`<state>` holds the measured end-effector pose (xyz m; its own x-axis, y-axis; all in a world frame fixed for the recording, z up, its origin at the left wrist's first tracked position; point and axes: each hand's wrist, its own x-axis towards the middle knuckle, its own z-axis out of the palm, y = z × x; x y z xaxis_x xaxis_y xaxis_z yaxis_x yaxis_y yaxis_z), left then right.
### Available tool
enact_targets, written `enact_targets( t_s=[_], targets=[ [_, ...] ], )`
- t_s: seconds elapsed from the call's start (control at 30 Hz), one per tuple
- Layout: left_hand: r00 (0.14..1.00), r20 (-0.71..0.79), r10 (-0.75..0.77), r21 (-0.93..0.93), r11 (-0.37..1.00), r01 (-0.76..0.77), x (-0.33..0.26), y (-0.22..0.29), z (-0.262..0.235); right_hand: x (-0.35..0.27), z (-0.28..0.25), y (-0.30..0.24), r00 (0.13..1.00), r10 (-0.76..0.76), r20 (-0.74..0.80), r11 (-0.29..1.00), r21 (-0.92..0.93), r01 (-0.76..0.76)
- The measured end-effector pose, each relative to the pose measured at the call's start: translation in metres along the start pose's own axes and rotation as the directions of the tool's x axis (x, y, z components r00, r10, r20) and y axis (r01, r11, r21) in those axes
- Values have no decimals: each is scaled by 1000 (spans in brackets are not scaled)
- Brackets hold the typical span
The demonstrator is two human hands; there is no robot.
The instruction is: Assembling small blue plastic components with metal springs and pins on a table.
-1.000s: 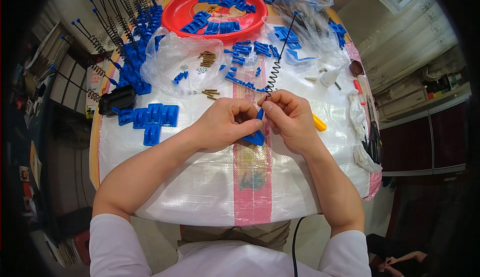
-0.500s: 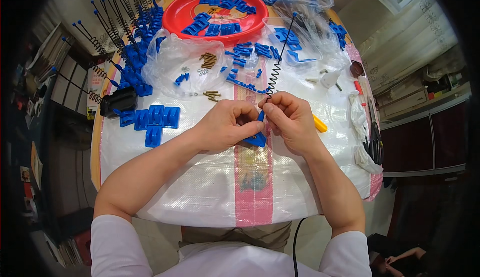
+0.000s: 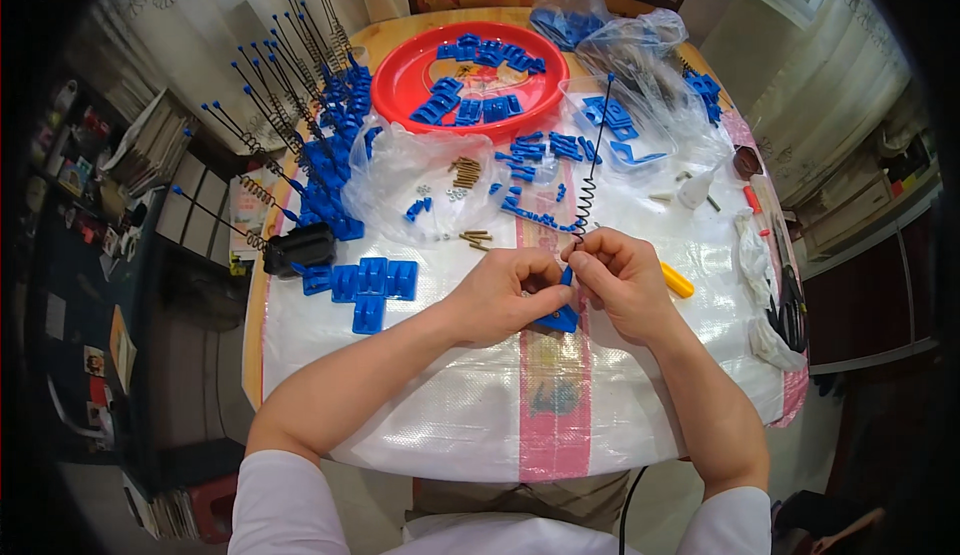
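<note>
My left hand (image 3: 505, 300) and my right hand (image 3: 622, 280) meet at the middle of the table over a small blue plastic part (image 3: 562, 315). The left hand grips that part from the left. The right hand pinches the lower end of a thin black rod with a coiled spring (image 3: 588, 190), which stands up and away from the part toward the far side. The joint between rod and part is hidden by my fingers.
A red round tray (image 3: 410, 75) holds blue parts at the back. Finished rods on blue bases (image 3: 320, 145) crowd the left. Blue blocks (image 3: 365, 283), a black tool (image 3: 298, 248), brass screws (image 3: 465, 170), clear bags (image 3: 620, 45) and a yellow handle (image 3: 677, 281) lie around.
</note>
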<state>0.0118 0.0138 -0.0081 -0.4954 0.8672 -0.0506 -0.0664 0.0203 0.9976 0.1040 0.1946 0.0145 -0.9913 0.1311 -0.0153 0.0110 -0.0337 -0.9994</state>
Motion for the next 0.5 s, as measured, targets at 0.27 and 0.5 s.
enact_targets(
  t_s=[0.27,0.5],
  targets=[
    [1000,-5,-7,28,1000,7,-2,5,1,0,0,-3,1000,11,6,1000,9,-12],
    [998,13,-59,-127,990,60,-1,6,2,-2,-2,-4,999,16,40,998,64,-19]
  ],
)
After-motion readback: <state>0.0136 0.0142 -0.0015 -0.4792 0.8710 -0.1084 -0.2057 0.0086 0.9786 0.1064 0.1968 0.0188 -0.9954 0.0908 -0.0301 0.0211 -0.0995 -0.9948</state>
